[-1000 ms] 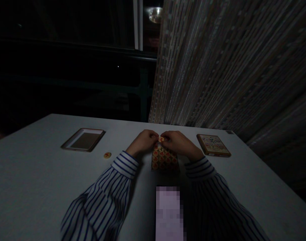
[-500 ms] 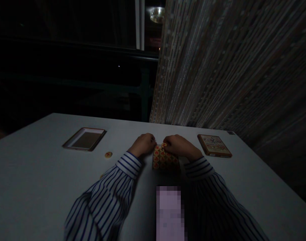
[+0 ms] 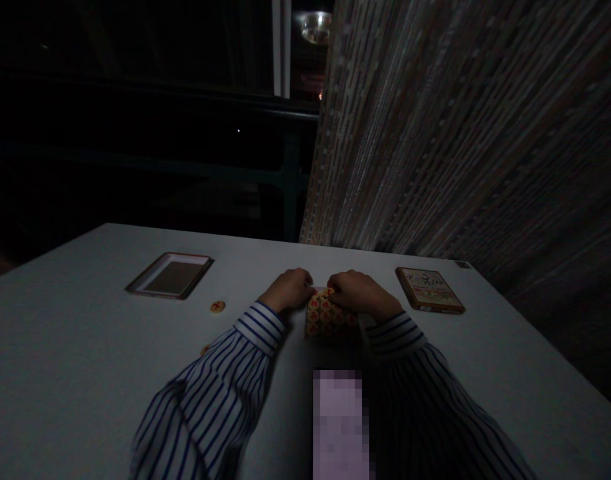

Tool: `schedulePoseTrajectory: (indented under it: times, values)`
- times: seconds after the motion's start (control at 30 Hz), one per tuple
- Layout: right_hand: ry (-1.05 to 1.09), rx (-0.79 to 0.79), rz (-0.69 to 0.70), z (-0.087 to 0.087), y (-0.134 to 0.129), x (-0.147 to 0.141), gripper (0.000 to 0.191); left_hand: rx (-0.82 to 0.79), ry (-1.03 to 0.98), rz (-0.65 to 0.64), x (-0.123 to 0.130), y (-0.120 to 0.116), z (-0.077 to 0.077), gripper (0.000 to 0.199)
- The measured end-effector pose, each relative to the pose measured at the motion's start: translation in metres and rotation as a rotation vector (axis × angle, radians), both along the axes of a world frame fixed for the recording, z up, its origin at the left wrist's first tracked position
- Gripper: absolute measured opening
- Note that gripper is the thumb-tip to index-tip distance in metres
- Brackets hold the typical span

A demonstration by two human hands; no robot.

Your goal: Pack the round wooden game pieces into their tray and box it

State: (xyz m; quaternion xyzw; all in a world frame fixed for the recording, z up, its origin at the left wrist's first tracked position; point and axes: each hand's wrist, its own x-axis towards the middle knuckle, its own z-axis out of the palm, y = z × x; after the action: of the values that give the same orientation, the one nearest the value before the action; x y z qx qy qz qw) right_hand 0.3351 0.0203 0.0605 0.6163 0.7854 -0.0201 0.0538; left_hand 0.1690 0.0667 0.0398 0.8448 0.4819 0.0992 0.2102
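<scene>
Rows of round wooden Chinese chess pieces (image 3: 325, 319), with red characters, sit packed in a small box between my hands. My left hand (image 3: 289, 291) is closed at the box's far left corner, its fingertips mostly hidden; what they grip, if anything, cannot be made out. Over the far right of the rows, my right hand (image 3: 361, 293) pinches a chess piece (image 3: 330, 291) at the far row. A single loose piece (image 3: 217, 307) lies face up on the table left of my left hand. Another piece (image 3: 204, 350) is partly covered by my left sleeve.
An open shallow box tray (image 3: 195, 287) lies at the left of the white table (image 3: 110, 347). A flat box with a printed picture (image 3: 430, 290) lies at the right. A lit, blurred phone-like rectangle (image 3: 338, 423) is near me. A string curtain (image 3: 385, 133) hangs behind.
The piece in my right hand sits slightly lower and flatter at the far row. My left hand has shifted very slightly right. Other things stay put.
</scene>
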Motion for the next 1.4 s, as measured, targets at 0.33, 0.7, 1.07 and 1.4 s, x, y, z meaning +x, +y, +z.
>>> schedulePoseTrajectory:
  times: [0.33, 0.7, 1.07, 1.4]
  values:
    - [-0.007, -0.012, -0.001, -0.0004, 0.0001, 0.0007, 0.029, 0.006, -0.006, -0.002, 0.0006, 0.0014, -0.0037, 0.031]
    - [0.010, 0.017, 0.026, -0.0022, 0.0011, -0.0001, 0.029, 0.013, 0.002, -0.014, -0.0001, 0.0020, -0.0054, 0.029]
    - [0.007, -0.019, 0.014, 0.0005, -0.0003, -0.0029, 0.029, -0.004, 0.007, -0.013, -0.0002, 0.0015, -0.0046, 0.027]
    - [0.027, -0.005, 0.039, -0.0027, 0.0010, -0.0011, 0.028, -0.010, -0.001, -0.019, -0.0003, 0.0013, -0.0039, 0.027]
